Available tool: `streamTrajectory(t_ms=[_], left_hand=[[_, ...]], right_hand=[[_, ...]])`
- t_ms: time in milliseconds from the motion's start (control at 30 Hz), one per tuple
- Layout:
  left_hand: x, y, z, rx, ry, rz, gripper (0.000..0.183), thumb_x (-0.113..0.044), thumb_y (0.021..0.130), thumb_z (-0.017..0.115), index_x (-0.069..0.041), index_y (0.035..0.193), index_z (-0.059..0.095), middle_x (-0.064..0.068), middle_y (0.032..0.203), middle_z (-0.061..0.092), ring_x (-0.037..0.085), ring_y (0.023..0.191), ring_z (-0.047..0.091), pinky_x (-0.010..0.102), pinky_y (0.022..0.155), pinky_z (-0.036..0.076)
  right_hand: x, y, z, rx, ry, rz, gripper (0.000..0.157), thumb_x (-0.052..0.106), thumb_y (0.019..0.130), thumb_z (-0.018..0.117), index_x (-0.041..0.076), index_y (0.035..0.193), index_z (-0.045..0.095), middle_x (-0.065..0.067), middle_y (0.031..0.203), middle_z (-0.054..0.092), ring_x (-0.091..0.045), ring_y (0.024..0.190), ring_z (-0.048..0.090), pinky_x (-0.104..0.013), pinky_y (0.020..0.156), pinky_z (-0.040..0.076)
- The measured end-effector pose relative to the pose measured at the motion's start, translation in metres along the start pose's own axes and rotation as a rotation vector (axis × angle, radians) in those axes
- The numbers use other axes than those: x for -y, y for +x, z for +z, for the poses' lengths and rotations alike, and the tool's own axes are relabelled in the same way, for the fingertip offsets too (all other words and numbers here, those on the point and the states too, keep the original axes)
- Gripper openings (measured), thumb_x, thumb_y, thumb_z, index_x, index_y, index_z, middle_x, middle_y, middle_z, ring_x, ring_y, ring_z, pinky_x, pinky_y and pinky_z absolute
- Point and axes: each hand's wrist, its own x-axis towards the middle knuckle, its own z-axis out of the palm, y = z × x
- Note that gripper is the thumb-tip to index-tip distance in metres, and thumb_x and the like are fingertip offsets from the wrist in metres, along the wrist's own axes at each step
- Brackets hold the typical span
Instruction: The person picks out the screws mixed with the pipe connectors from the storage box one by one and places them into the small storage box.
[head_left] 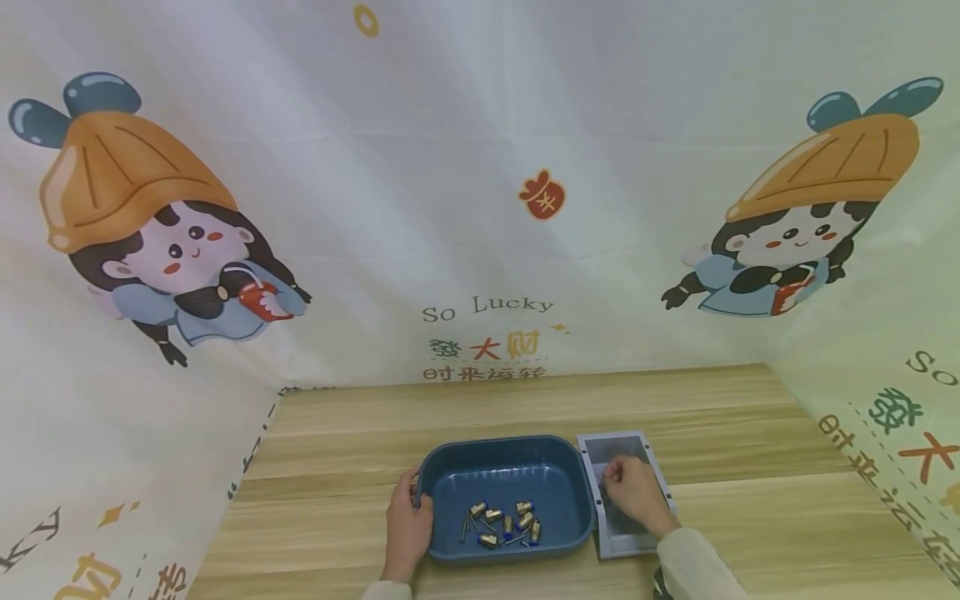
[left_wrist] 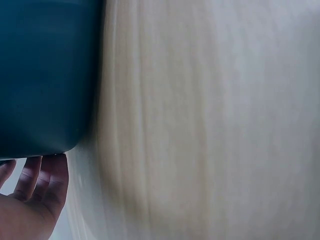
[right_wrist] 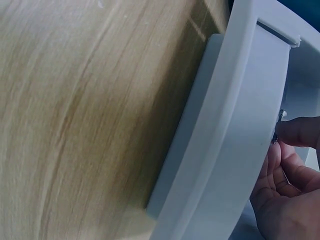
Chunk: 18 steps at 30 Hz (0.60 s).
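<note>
A dark blue plastic basin [head_left: 517,483] stands on the table, with several brass fittings [head_left: 507,525] with blue ends and several screws [head_left: 465,528] lying in its near part. My left hand [head_left: 408,527] grips the basin's left edge, thumb by the rim. In the left wrist view, its fingers [left_wrist: 56,187] touch the basin's outer wall. Right of the basin is a grey rectangular box [head_left: 626,546]. Inside its opening, my right hand [head_left: 637,493] pinches a small metal screw [right_wrist: 278,127] between thumb and fingertips; the right wrist view shows it best.
The wood-grain table [head_left: 337,467] extends to both sides of the containers. Printed cloth walls [head_left: 420,208] with cartoon figures enclose it at the back, left and right. The basin's right wall stands close against the grey box.
</note>
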Motion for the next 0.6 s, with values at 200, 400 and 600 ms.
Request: streamTrajectory(t_ms=[200,400,600], left_hand=[[0.0013,0.0011,0.0007,-0.001,-0.006,-0.002,0.042,0.002,0.082,0.047,0.0,0.124,0.046,0.019,0.104,0.054,0.029,0.094,0.053,0.044,0.076,0.045],[0.0024,0.0021,0.0008,0.006,-0.006,-0.011,0.042,0.0,0.082,0.046,-0.001,0.125,0.045,0.018,0.105,0.054,0.028,0.095,0.052,0.043,0.077,0.045],[0.0022,0.0015,0.001,0.007,-0.001,-0.006,0.042,0.001,0.083,0.046,0.0,0.125,0.045,0.018,0.105,0.054,0.028,0.095,0.052,0.043,0.078,0.045]], right_hand=[[-0.0003,-0.001,0.001,0.004,-0.014,-0.004,0.008,-0.001,0.071,0.057,0.005,0.066,0.061,0.0,0.059,0.056,-0.01,0.054,0.047,-0.024,0.051,0.04],[-0.0021,-0.0005,0.0027,0.017,-0.002,-0.009,0.009,-0.002,0.07,0.057,0.005,0.065,0.061,-0.001,0.06,0.057,-0.01,0.055,0.048,-0.025,0.051,0.04],[-0.0053,0.0013,0.0031,0.02,0.011,-0.017,0.008,-0.002,0.07,0.058,0.004,0.066,0.061,-0.001,0.059,0.057,-0.011,0.055,0.048,-0.024,0.051,0.04]])
